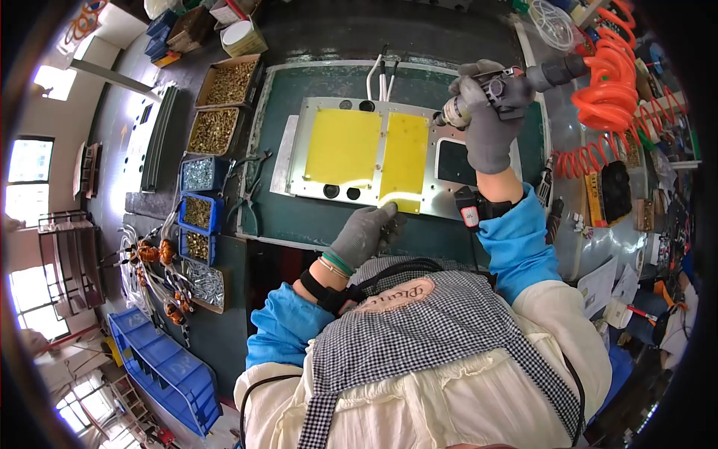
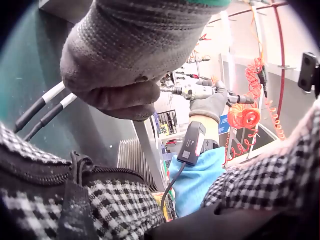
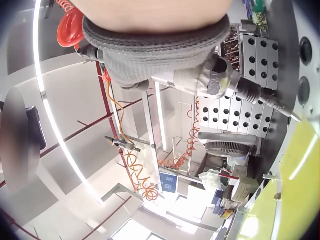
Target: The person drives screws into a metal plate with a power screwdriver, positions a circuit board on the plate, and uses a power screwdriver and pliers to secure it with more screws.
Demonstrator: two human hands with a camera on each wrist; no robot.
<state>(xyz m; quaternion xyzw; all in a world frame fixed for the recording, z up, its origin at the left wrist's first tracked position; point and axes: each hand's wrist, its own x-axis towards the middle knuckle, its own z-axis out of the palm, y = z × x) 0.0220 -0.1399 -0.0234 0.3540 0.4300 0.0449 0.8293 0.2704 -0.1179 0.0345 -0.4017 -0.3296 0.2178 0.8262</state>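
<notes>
A metal panel lies on the green work mat, with a wide yellow sheet and a narrower yellow sheet on its face. My gloved right hand grips a pneumatic screwdriver; its bit points left, close by the narrow sheet's upper right edge. In the right wrist view the screwdriver's nose reaches toward the yellow surface. My gloved left hand has its fingertips right at the narrow sheet's lower end. Its other fingers are curled, and I cannot tell whether they hold anything.
Left of the mat stand trays of brass fasteners and blue bins of small parts. Pliers lie by the mat's left edge. An orange coiled hose hangs at the right. White cables stick out behind the panel.
</notes>
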